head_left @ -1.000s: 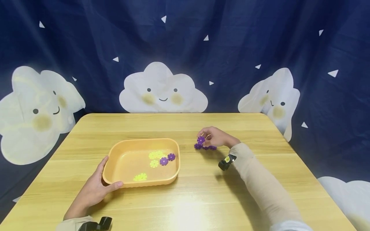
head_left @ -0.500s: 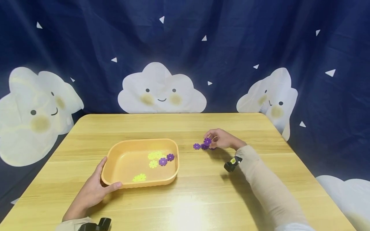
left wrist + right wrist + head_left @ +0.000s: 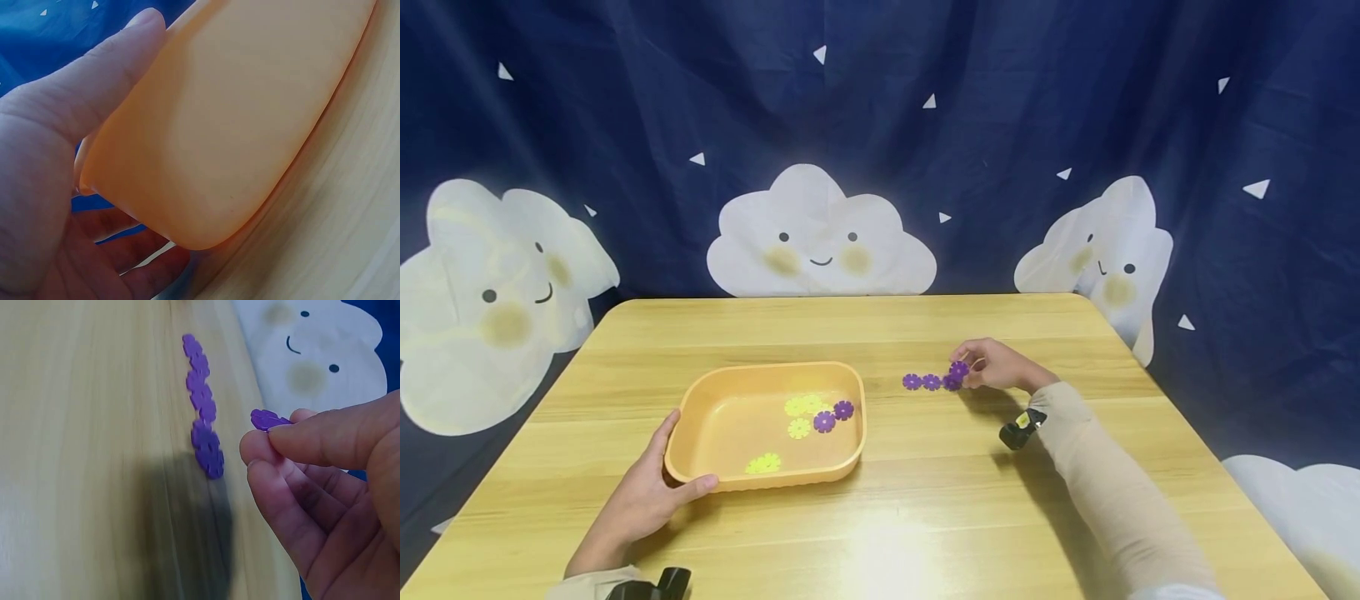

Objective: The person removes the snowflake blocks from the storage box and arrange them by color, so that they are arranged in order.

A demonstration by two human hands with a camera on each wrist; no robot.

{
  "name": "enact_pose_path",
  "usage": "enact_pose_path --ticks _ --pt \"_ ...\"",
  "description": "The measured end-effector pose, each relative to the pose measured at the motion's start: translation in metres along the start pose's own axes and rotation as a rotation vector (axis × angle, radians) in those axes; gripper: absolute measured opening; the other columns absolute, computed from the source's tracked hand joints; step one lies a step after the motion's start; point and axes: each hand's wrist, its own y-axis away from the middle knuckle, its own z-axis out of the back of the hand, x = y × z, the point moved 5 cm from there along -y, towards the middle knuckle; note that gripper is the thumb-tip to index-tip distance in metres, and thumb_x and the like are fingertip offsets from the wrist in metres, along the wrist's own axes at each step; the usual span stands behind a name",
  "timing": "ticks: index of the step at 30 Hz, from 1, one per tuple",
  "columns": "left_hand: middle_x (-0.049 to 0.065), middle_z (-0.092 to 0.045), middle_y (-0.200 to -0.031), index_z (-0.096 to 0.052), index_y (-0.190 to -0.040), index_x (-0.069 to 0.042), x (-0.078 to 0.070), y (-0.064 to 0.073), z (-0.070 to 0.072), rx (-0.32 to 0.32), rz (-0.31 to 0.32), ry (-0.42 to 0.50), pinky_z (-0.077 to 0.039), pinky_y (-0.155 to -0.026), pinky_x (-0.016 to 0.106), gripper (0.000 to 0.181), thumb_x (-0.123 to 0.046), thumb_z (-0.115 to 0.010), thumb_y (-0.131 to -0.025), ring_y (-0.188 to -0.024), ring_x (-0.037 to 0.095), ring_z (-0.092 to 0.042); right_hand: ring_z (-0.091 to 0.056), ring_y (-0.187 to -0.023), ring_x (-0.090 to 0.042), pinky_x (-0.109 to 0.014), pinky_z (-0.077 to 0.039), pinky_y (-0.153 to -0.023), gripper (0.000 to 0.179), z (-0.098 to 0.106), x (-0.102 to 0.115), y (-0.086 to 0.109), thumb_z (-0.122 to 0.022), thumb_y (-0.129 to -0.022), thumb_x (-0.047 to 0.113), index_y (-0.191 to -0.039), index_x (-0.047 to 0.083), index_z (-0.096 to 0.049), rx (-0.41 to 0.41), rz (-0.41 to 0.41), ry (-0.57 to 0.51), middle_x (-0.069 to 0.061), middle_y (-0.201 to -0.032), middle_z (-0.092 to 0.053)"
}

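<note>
My left hand grips the near left corner of an orange plastic basin, thumb along its front and fingers round its left side. Inside lie several yellow flower-shaped discs and two purple ones. Right of the basin, my right hand pinches a purple flower-shaped disc between thumb and forefinger, raised over the table. Below it, a line of several purple flower discs lies on the wood; the head view has the nearest of them overlapped by the held disc.
The light wooden table carries the basin and the discs. A dark blue curtain printed with white clouds hangs behind its far edge. Small black cameras sit on both wrists, the right one low over the tabletop.
My right hand has moved rightward along the line with the purple disc in its fingers, uncovering discs on the table at its left. The left hand and basin have stayed put.
</note>
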Motion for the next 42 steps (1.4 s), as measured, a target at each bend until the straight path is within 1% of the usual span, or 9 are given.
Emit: enact_pose_path --ticks 3,6,13,21,27,36,38,40,42 --pt "0.037 -0.019 -0.150 0.009 -0.154 -0.004 0.001 0.000 0.000 0.001 -0.001 -0.004 -0.033 -0.081 0.006 0.113 -0.026 -0.077 -0.084 -0.125 0.047 -0.042 -0.060 -0.096 -0.034 -0.041 -0.052 -0.082 0.039 0.003 -0.004 0.002 -0.070 -0.076 -0.010 -0.113 -0.008 -0.060 -0.005 0.010 0.026 -0.017 -0.098 -0.065" --pt "0.036 -0.019 -0.150 0.009 -0.154 -0.005 0.001 0.000 0.000 0.002 0.000 -0.012 -0.033 -0.082 0.006 0.113 -0.026 -0.077 -0.084 -0.126 0.047 -0.042 -0.061 -0.097 -0.034 -0.044 -0.051 -0.085 0.038 0.004 -0.007 0.003 -0.071 -0.075 -0.008 -0.112 -0.007 -0.061 -0.009 0.016 0.064 -0.015 -0.098 -0.066" --pt "0.037 -0.019 -0.150 0.009 -0.154 -0.003 0.001 -0.001 0.000 0.006 0.009 -0.017 -0.033 -0.081 0.006 0.112 -0.024 -0.077 -0.084 -0.125 0.047 -0.043 -0.063 -0.092 -0.034 -0.043 -0.052 -0.083 0.038 0.005 -0.012 0.006 -0.072 -0.075 -0.007 -0.111 -0.008 -0.061 -0.008 0.012 0.107 -0.016 -0.096 -0.067" --pt "0.037 -0.019 -0.150 0.008 -0.154 -0.003 0.002 -0.001 0.000 0.002 0.008 -0.023 -0.033 -0.081 0.005 0.112 -0.024 -0.077 -0.084 -0.125 0.047 -0.043 -0.063 -0.091 -0.034 -0.046 -0.051 -0.084 0.035 0.004 -0.014 0.008 -0.072 -0.074 -0.006 -0.108 -0.007 -0.063 -0.008 0.028 0.172 -0.015 -0.095 -0.067" --pt "0.037 -0.020 -0.149 0.008 -0.154 -0.002 0.001 0.000 0.000 0.002 -0.001 -0.014 -0.034 -0.081 0.006 0.112 -0.023 -0.077 -0.084 -0.124 0.047 -0.044 -0.065 -0.088 -0.030 -0.046 -0.051 -0.083 0.031 0.004 -0.017 0.010 -0.074 -0.077 -0.002 -0.106 -0.001 -0.066 -0.001 0.002 0.244 -0.009 -0.091 -0.067" --pt "0.036 -0.021 -0.149 0.007 -0.154 -0.002 -0.002 0.002 0.000 -0.004 0.000 -0.046 -0.035 -0.083 0.009 0.113 -0.028 -0.078 -0.084 -0.125 0.046 -0.044 -0.063 -0.081 -0.022 -0.044 -0.051 -0.079 0.027 0.003 -0.019 0.010 -0.077 -0.079 0.006 -0.104 0.002 -0.067 0.004 0.012 0.317 -0.004 -0.082 -0.066" --pt "0.036 -0.021 -0.150 0.007 -0.154 -0.002 -0.002 0.002 0.000 -0.005 0.003 -0.060 -0.038 -0.086 0.014 0.114 -0.029 -0.078 -0.084 -0.125 0.046 -0.043 -0.063 -0.080 -0.021 -0.043 -0.051 -0.078 0.027 0.003 -0.019 0.011 -0.077 -0.080 0.007 -0.104 0.003 -0.067 0.003 0.000 0.330 -0.004 -0.081 -0.066" --pt "0.036 -0.020 -0.150 0.007 -0.154 -0.002 -0.002 0.002 0.000 -0.006 0.010 -0.064 -0.041 -0.094 0.028 0.114 -0.030 -0.078 -0.083 -0.127 0.047 -0.041 -0.063 -0.078 -0.020 -0.042 -0.051 -0.077 0.027 0.003 -0.019 0.010 -0.078 -0.080 0.008 -0.105 0.003 -0.067 0.004 -0.011 0.337 -0.003 -0.080 -0.066" --pt "0.036 -0.020 -0.151 0.008 -0.154 -0.003 -0.003 0.002 0.000 -0.008 0.014 -0.064 -0.039 -0.099 0.045 0.115 -0.031 -0.078 -0.083 -0.127 0.047 -0.040 -0.062 -0.077 -0.018 -0.040 -0.051 -0.075 0.026 0.002 -0.020 0.010 -0.078 -0.081 0.009 -0.104 0.004 -0.067 0.005 -0.023 0.336 -0.003 -0.080 -0.066"
